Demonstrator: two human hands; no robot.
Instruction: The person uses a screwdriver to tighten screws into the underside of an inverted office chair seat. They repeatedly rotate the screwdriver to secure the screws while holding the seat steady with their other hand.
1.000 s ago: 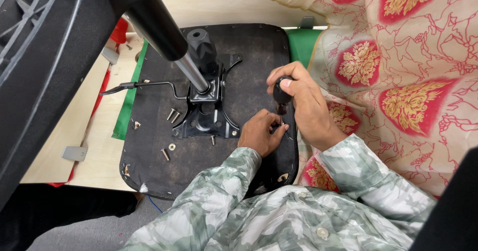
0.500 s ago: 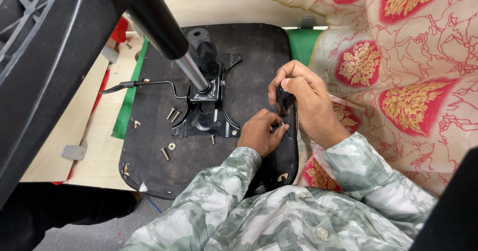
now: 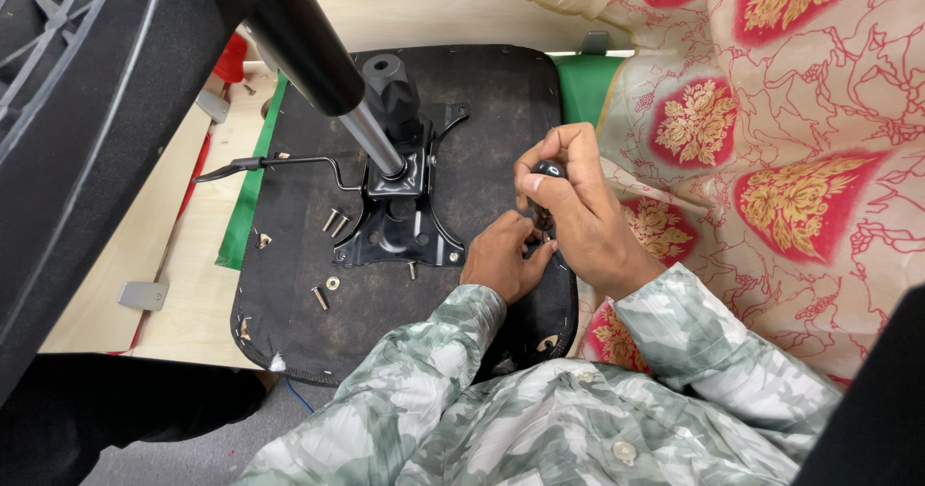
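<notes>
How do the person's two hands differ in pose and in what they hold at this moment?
The right hand is raised and curled in a fist around a dark tool handle; the left hand sits lower, fingers pinching near the tool's hidden tip. The right grips from above, the left steadies from below. Both hover over the black seat underside.

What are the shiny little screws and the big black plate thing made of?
The loose screws look like bare metal: silvery and glinting. The mounting plate seems to be pressed steel painted glossy black, judging by its thin folded edges. It sits on the seat underside, apparently matte black fabric.
</notes>
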